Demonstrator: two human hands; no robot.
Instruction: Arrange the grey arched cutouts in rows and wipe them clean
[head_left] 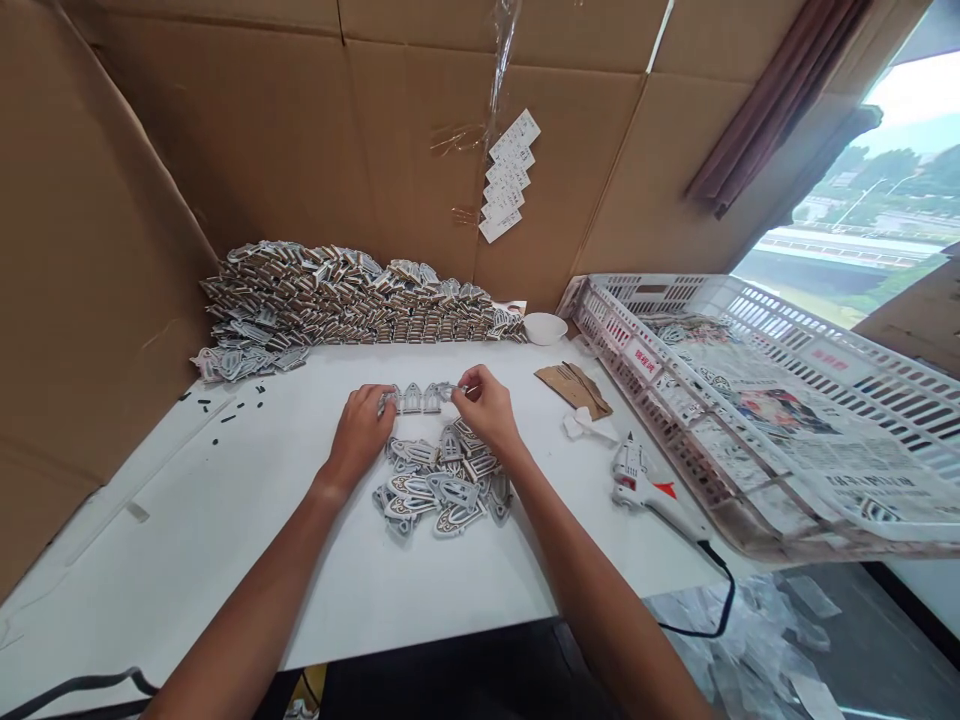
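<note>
A short row of small grey-white arched openwork pieces (412, 398) stands on the white table between my hands. My left hand (364, 428) is closed at the row's left end, its fingertips on the leftmost piece. At the right end, my right hand (484, 408) pinches another arched piece (445, 392) between thumb and fingers. Just below the row lies a loose heap of similar arched pieces (454, 490), some with brown scroll patterns. My right forearm passes along the heap's right side.
A large stacked pile of the pieces (337, 300) leans against the cardboard wall (285, 130). Beside it stands a white bowl (545, 328). To the right are torn cardboard (574, 388), a glue gun (652, 492) with its cord, and a newspaper-lined plastic crate (667, 455). Dark bits (215, 441) lie left.
</note>
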